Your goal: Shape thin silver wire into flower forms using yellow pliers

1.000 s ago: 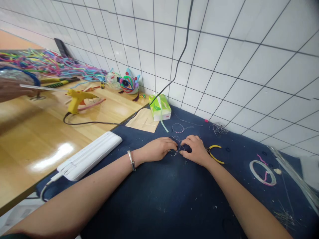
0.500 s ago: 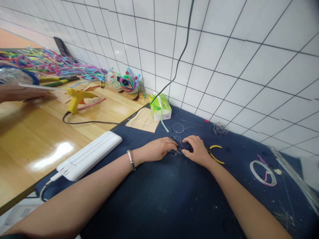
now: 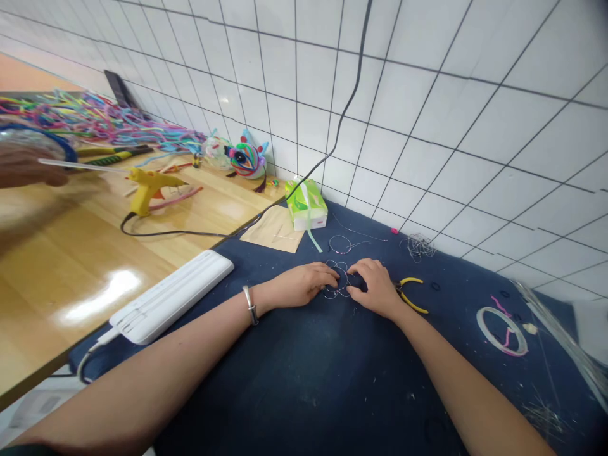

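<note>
A thin silver wire piece bent into several petal-like loops (image 3: 337, 293) lies on the dark blue cloth between my hands. My left hand (image 3: 308, 283) is closed on its left side, fingers curled over the loops. On the right edge, the thumb and index finger of my right hand (image 3: 373, 288) grip the wire, with a gap between the two fingertips. Just beyond lies a separate wire ring (image 3: 340, 244) with a twisted tail. Yellow-handled pliers (image 3: 411, 294) rest beside my right wrist, their jaws partly hidden by it.
A tissue pack (image 3: 306, 206), a white power bank (image 3: 173, 297) and tangled wire (image 3: 418, 247) surround the work spot. To the right is a clear coil (image 3: 502, 331). On the wooden table are a yellow glue gun (image 3: 146, 190) and another person's hand (image 3: 33, 166).
The other person's hand at the left has drawn back leftward and up a little. My two hands and the wire loops have hardly moved.
</note>
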Available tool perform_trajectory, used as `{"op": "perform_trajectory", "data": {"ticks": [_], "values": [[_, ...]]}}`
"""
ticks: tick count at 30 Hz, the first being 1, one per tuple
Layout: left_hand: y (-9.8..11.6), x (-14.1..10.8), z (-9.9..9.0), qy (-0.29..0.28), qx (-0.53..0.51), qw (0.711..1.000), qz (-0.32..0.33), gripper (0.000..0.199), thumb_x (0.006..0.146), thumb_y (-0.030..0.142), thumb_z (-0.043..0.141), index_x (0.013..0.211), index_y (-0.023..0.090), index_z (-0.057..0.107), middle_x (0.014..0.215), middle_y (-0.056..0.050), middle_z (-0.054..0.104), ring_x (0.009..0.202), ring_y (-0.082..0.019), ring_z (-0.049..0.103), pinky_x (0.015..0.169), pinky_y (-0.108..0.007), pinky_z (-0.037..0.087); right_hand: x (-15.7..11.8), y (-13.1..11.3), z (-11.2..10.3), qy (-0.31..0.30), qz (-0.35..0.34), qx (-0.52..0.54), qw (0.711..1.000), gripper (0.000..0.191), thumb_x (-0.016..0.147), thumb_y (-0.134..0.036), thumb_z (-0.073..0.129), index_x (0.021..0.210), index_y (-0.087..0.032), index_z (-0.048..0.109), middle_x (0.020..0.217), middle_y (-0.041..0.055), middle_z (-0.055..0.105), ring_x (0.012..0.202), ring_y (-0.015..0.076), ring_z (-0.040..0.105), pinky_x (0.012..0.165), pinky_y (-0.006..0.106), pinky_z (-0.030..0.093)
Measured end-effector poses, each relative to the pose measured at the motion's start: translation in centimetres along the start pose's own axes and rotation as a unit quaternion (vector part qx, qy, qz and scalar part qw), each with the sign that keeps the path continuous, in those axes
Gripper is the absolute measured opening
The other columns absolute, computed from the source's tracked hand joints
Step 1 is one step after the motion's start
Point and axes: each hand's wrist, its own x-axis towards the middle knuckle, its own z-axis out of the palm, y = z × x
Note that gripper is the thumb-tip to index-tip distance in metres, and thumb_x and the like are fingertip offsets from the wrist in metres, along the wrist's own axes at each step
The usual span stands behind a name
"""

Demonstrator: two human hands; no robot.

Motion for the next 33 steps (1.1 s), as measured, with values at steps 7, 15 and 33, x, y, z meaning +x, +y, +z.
{"op": "perform_trajectory", "data": {"ticks": [7,15,33], "values": [[-0.7,0.0,-0.5,0.091,0.026,0.994,-0.058,0.025,0.084,0.014,0.044,0.104,0.018,0.058,0.110,-0.006,0.059,0.105,-0.016,0.051,0.093,-0.036,0.041,-0.1,0.1,0.0,0.002,-0.002,0.004,1.000,0.036,0.074,-0.034,0.056,0.109,-0.027,0.053,0.104,0.0040,0.053,0.096,0.0220,0.044,0.081,0.036,0.034],[-0.9,-0.1,0.1,0.024,0.106,0.990,-0.084,0.034,0.082,0.032,0.053,0.114,0.020,0.054,0.115,-0.007,0.058,0.110,-0.021,0.049,0.093,-0.037,0.038,-0.2,-0.1,0.0,-0.009,-0.023,-0.031,0.999,0.040,0.078,-0.037,0.053,0.118,-0.032,0.052,0.103,0.0048,0.051,0.094,0.0224,0.043,0.080,0.037,0.034],[-0.6,-0.6,0.2,-0.003,0.126,0.987,-0.100,0.026,0.085,0.028,0.048,0.110,0.023,0.053,0.121,-0.003,0.055,0.118,-0.020,0.044,0.096,-0.035,0.032,-0.2,0.2,-0.4,-0.026,-0.026,-0.065,0.997,0.036,0.081,-0.039,0.050,0.117,-0.038,0.053,0.103,0.0043,0.048,0.094,0.0215,0.042,0.077,0.035,0.034]]}}
